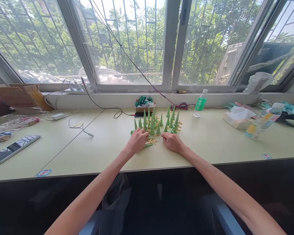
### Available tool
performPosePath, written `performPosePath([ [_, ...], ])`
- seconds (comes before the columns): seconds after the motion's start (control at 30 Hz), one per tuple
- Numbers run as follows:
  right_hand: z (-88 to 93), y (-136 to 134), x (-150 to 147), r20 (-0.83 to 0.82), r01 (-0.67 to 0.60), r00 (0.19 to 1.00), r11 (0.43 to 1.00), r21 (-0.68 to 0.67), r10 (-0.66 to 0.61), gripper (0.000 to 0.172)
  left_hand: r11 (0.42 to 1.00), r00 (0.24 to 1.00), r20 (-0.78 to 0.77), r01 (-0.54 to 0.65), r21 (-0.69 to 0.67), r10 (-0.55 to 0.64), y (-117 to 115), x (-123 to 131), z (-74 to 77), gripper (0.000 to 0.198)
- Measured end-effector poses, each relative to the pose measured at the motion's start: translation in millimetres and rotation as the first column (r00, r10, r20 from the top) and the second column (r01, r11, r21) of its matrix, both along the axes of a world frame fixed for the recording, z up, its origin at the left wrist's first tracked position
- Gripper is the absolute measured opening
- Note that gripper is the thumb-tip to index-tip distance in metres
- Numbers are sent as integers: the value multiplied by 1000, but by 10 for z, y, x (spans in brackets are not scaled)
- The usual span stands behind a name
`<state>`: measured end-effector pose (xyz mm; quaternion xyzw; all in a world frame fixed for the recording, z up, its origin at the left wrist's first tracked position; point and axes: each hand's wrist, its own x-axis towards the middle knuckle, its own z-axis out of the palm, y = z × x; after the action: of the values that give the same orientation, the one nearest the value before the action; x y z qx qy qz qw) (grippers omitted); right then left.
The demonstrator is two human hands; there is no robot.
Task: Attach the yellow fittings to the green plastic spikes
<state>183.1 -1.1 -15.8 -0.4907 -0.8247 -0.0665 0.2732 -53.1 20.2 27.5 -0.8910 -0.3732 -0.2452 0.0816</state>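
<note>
Several pointed green plastic cones [152, 125] stand upright in a cluster on the desk. Small yellow pegs [152, 141] lie loose in front of them, and one green cone [148, 145] rests on its side there. At the cluster's front left is my left hand [137, 140], its fingers bent and closed; whatever is between them is hidden. My right hand [171, 141] rests on the desk at the front right, next to the right-hand cones [175, 122], which have yellow pegs at their sides. Its fingers are curled together, and I cannot make out what they hold.
Behind the cones sit a dark phone [141, 114] and a small box [145, 106] of green material. A water bottle [200, 103], tissue pack [239, 117] and second bottle [266, 120] stand to the right. Cables [84, 128] and a long dark object [14, 149] lie left.
</note>
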Motion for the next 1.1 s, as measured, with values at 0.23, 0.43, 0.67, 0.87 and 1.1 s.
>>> performPosePath([
  [0.23, 1, 2, 4, -17, -12, 1000, 1000, -13, 12, 18, 991, 986, 158, 27, 132, -48, -121, 34, 207, 21],
  [0.43, 29, -22, -11, -17, -5, 1000, 1000, -12, 5, 17, 999, 999, 17, 38, 30, -39, -436, 131, 131, 23],
  [0.67, 36, -27, -14, -15, -5, 1000, 1000, -16, 5, 16, 996, 1000, -22, 17, -87, -19, -381, 178, -155, 17],
  [0.87, 43, -23, -17, 2, 15, 1000, 1000, -25, -15, 17, 989, 997, 64, 47, -138, -39, -202, 203, -126, 16],
  [1.1, 59, -51, -78, -132, -68, 989, 998, -19, 65, 17, 985, 953, 301, 93, -144, -46, -86, 316, 4, 20],
])
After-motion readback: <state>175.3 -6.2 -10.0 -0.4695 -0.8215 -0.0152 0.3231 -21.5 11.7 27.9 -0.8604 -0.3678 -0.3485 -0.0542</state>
